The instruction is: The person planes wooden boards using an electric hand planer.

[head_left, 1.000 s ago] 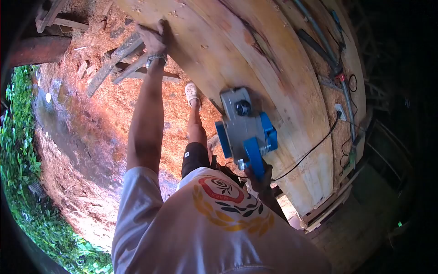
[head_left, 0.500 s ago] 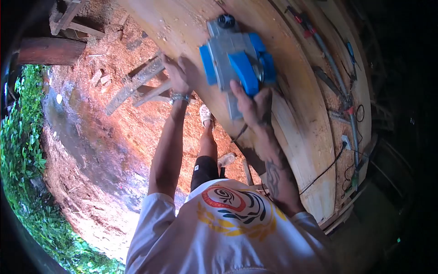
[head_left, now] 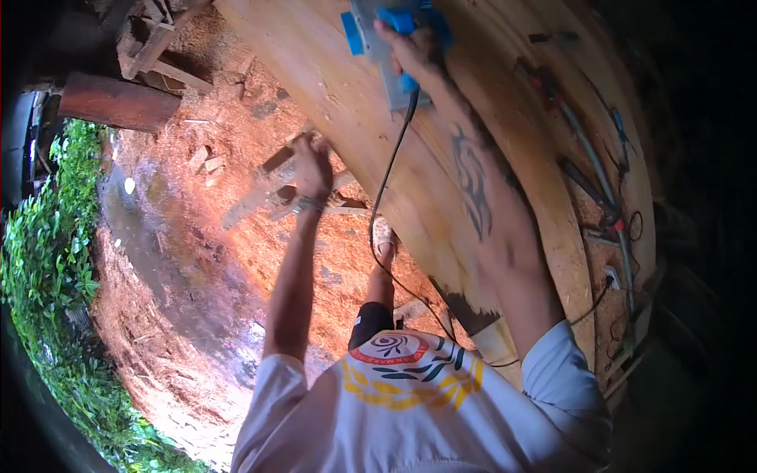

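Where green plants (head_left: 49, 256) edge the far left, one reddish-brown beam (head_left: 118, 102) lies just above them. Next, left hand (head_left: 314, 167): fingers bent, beside the left edge of a broad wooden slab (head_left: 430, 185); whether it touches cannot be told. Right hand (head_left: 416, 55): closed around the blue handle of a grey-and-blue power tool (head_left: 386, 72), set on the slab, black cord (head_left: 382, 189) trailing. Farther right: one long metal bar (head_left: 587, 150), red fittings.
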`<state>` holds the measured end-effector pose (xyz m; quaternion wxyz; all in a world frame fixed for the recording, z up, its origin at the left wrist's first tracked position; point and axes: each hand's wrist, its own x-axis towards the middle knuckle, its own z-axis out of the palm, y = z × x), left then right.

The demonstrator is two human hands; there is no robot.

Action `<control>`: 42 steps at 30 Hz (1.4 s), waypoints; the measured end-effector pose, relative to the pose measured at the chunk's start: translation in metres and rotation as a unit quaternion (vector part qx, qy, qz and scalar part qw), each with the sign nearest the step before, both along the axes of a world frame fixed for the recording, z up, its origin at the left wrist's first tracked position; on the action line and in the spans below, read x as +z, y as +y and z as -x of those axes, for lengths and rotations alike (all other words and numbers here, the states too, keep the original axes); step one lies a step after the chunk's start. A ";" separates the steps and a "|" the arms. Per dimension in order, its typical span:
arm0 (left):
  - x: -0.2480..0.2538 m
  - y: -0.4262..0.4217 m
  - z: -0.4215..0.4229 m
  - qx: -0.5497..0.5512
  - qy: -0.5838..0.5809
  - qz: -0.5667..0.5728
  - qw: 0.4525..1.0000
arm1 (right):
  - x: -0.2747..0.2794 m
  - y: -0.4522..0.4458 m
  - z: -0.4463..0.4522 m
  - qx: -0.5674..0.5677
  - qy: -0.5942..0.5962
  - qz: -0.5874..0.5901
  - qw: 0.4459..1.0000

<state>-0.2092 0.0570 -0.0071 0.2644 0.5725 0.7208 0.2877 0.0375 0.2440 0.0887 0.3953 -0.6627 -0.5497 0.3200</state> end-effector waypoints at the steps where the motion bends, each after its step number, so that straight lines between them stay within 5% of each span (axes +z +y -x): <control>1: -0.001 0.004 0.017 -0.043 0.092 -0.106 0.989 | -0.008 -0.029 -0.005 0.031 0.044 -0.064 0.996; 3: 0.017 0.015 0.042 -0.068 0.212 -0.083 0.971 | 0.006 -0.112 -0.011 0.040 0.088 -0.038 0.995; 4: -0.001 0.022 0.057 0.014 0.191 -0.040 0.981 | 0.017 -0.159 -0.014 0.034 0.107 -0.008 0.994; 6: -0.013 0.021 0.079 -0.015 0.226 0.045 0.973 | 0.036 -0.257 -0.023 0.017 0.136 0.050 0.989; 9: -0.075 0.010 0.115 -0.183 0.188 0.149 0.953 | 0.052 -0.402 -0.038 -0.017 0.209 0.120 0.970; 11: -0.085 -0.004 0.105 -0.148 0.293 0.095 0.940 | 0.053 -0.499 -0.051 -0.051 0.209 0.163 0.963; 17: -0.079 -0.004 0.100 -0.139 0.269 0.124 0.945 | 0.053 -0.686 -0.079 -0.093 0.181 0.208 0.957; 21: -0.089 -0.003 0.105 -0.141 0.265 0.124 0.946 | 0.045 -0.670 -0.083 -0.020 0.044 0.163 0.985; 25: -0.089 -0.002 0.107 -0.158 0.268 0.137 0.940 | 0.076 -0.564 -0.038 -0.094 0.219 0.177 0.955; 28: -0.087 -0.005 0.105 -0.154 0.284 0.114 0.939 | 0.077 -0.497 -0.025 -0.038 0.175 0.088 0.980; 32: -0.098 -0.007 0.107 -0.149 0.287 0.070 0.944 | 0.089 -0.412 -0.001 -0.049 0.171 0.138 0.974; 39: -0.071 -0.007 0.099 -0.162 0.245 0.107 0.950 | 0.063 -0.256 0.032 -0.025 0.098 0.026 0.995; 42: -0.070 -0.006 0.098 -0.162 0.235 0.088 0.954 | 0.037 -0.167 0.046 -0.030 0.074 -0.116 0.990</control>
